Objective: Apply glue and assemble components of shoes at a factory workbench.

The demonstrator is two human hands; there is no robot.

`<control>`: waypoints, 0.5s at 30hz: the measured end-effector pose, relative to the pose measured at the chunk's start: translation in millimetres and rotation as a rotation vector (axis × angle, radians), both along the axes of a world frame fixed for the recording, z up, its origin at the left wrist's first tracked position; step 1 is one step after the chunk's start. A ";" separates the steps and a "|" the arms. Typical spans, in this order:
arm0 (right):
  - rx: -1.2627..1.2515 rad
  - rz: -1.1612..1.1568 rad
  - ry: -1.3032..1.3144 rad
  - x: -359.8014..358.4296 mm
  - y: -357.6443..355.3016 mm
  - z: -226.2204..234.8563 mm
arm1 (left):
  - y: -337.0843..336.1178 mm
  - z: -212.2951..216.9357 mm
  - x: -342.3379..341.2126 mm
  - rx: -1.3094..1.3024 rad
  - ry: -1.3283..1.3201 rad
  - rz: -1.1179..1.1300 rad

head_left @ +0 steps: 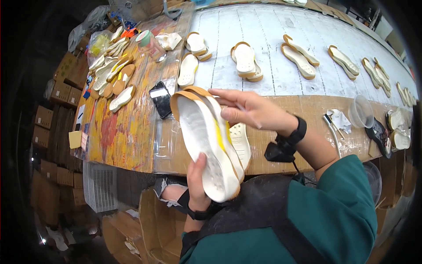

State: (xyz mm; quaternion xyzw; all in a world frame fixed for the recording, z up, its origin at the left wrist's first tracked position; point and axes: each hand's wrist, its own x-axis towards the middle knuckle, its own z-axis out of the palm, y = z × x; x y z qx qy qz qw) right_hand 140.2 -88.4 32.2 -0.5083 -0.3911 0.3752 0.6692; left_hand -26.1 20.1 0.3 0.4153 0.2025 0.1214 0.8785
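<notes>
My left hand (197,182) grips a pair of shoe soles (200,132) near their lower end, the thumb resting on the inner face. The soles are white with tan rims and yellow patches on the side, held tilted one against the other above the table's front edge. At their upper end, my right hand (255,110) has its fingertips at the rim of the rear sole; whether they press on it is unclear. A thin pale stick (250,116), blurred, sticks out of that hand. Another white sole (239,145) lies partly hidden behind the held pair.
A pale conveyor belt (263,26) carries several pairs of soles beyond the cardboard-covered edge. At left, a paint-stained table (132,119) holds a heap of soles (107,72), a jar (149,44) and a phone (160,100). A clear plastic tub (360,112) stands at right.
</notes>
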 end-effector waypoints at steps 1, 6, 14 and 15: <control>0.033 0.078 0.015 -6.5 2.7 -7.3 | 4.1 -0.5 4.1 -0.078 -0.035 -0.041; 0.079 0.005 0.110 -48.0 -9.9 -24.2 | 15.1 -7.1 11.9 -0.355 -0.224 0.009; 0.040 -0.092 0.049 -51.7 -15.4 -40.3 | 11.8 -12.2 20.9 -0.240 -0.057 0.047; 0.063 -0.067 0.103 -46.8 -15.6 -42.3 | 11.6 -13.0 22.0 -0.170 -0.037 0.079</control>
